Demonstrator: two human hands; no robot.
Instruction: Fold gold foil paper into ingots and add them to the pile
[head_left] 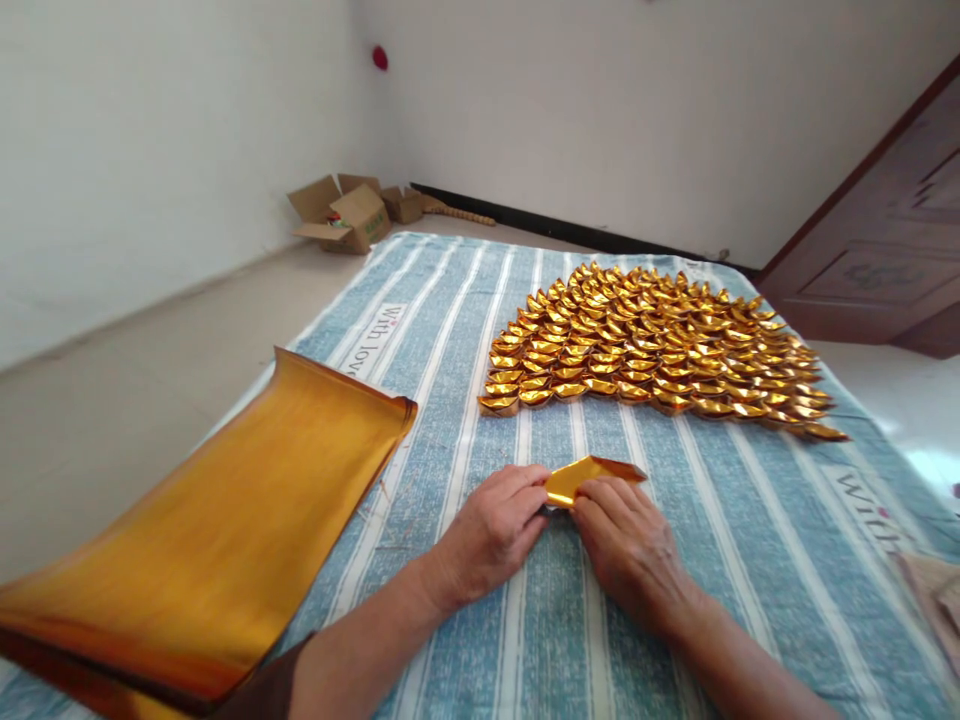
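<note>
Both hands meet over a small folded piece of gold foil paper (592,472) lying on a blue-and-white striped cloth (465,340). My left hand (491,535) pinches its left end, fingers curled. My right hand (626,545) presses on the paper's right half with thumb and fingers. Beyond the hands, a large patch of several finished gold paper ingots (652,345) lies in tight overlapping rows on the cloth.
A stack of flat gold foil sheets (210,540) lies at the left, its near end overhanging the cloth edge. Open cardboard boxes (345,212) sit in the far corner by the white wall. A brown wooden door (885,230) stands at the right. Bare floor surrounds the cloth.
</note>
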